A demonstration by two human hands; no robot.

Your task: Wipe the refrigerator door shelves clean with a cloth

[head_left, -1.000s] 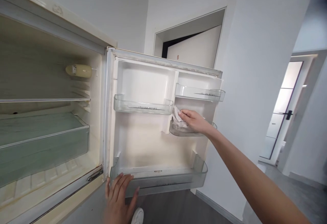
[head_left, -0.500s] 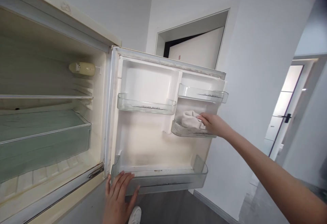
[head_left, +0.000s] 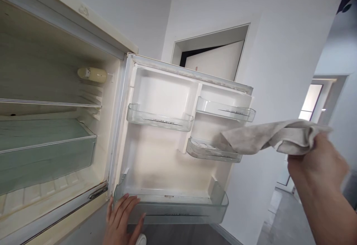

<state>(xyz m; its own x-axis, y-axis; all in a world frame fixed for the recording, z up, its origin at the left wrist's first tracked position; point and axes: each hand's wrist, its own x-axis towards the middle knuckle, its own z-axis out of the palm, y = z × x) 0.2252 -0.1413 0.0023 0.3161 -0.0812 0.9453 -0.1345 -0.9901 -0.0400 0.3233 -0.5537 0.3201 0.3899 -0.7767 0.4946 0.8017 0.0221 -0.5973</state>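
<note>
My right hand [head_left: 320, 163] is closed on one end of a greyish-white cloth [head_left: 259, 137], right of the fridge door. The cloth stretches out to the left, and its blurred free end reaches the right part of the middle door shelf [head_left: 214, 152]. My left hand [head_left: 121, 217] lies with its fingers stretched out against the left end of the clear bottom door bin [head_left: 178, 213]. The fridge door [head_left: 161, 155] stands wide open, with brownish stains on its white inner panel.
On the left, the fridge interior holds a glass shelf [head_left: 50, 103], a greenish drawer [head_left: 47, 159] and a light cover [head_left: 92, 75]. Two more clear door shelves [head_left: 160, 117] sit higher up. Behind the door are a white wall [head_left: 279, 70] and a partly open room door [head_left: 214, 60].
My right hand has pulled back to the right and nearer me, drawing the bunched cloth out of the middle door shelf so it stretches out. My left hand stays at the bottom bin.
</note>
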